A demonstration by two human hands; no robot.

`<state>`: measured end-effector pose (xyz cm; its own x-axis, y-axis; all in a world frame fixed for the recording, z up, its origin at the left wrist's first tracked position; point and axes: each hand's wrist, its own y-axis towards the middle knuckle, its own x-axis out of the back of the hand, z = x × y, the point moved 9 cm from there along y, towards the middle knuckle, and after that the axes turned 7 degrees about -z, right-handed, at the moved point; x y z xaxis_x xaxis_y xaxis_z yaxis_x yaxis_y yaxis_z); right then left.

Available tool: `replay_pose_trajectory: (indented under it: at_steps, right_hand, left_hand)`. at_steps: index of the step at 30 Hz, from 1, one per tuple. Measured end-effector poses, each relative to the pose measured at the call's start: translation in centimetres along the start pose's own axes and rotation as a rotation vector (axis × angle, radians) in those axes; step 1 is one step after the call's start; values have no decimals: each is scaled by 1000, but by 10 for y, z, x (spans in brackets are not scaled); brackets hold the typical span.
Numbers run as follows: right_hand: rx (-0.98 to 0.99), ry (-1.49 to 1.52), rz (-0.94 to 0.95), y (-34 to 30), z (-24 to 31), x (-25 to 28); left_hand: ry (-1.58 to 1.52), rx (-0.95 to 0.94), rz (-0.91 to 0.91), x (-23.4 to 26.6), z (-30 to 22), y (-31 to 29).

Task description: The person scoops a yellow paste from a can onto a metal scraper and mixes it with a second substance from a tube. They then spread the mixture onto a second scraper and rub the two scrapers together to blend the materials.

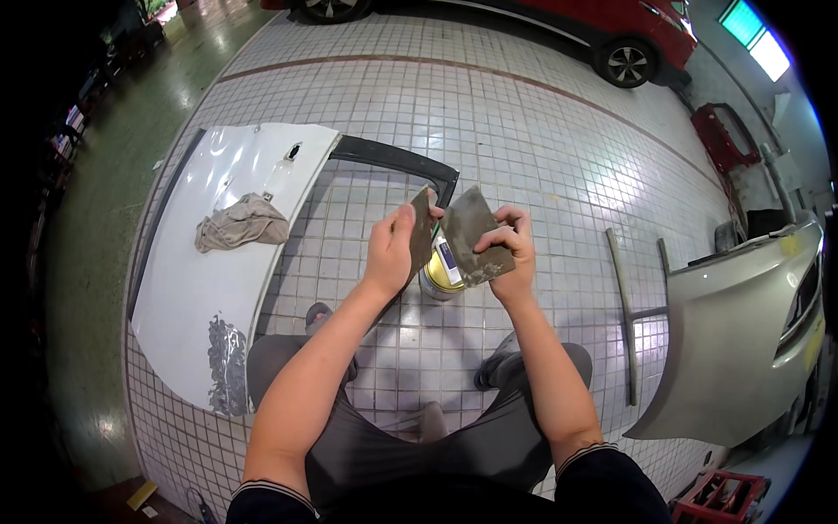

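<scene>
A small round can (439, 275) with a yellowish rim stands on the tiled floor (524, 131) just under the hands, between the person's feet and the far door frame; most of its mouth is covered by the two scrapers held above it, so what lies inside cannot be told. The left hand (390, 249) is closed round a scraper (422, 231) seen nearly edge-on, thumb up along its blade. The right hand (511, 253) is closed on a wider, flat scraper (474, 236) smeared grey, its corner pinched between fingers and thumb. The two blades sit close together, nearly touching, right above the can. To the left lies a white car door (218, 297) flat on the floor, with a crumpled tan rag (242, 223) resting on it and a dark grey patch of filler (227, 362) near its near end; its black window frame (397, 162) reaches toward the hands. To the right a silver bumper (742, 341) stands on the floor, with a thin metal stand (624, 306) beside it. Far off a red car (611, 26) is parked, and a red panel (724, 135) leans at the far right. The person's knees in grey trousers fill the near edge
</scene>
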<state>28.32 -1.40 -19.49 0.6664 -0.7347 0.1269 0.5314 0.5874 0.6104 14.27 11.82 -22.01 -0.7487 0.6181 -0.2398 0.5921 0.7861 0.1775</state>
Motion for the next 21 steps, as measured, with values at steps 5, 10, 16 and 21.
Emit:
replay_pose_trajectory:
  at_steps: [5,10,16,21]
  right_hand:
    - [-132,-14,61,-8,-9,-5]
    - [-167,193,119,-10,11,-25]
    - [-310,269,23,-13,-29,-22]
    - [-426,465,-127,-4,-15,-27]
  left_hand:
    - [-153,90,-1,-1,3,-2]
    - [9,24,-27,-6,-2,-5]
    - [187,0,-41,-3,0,-4]
    - [281,36,22,1,7,-6]
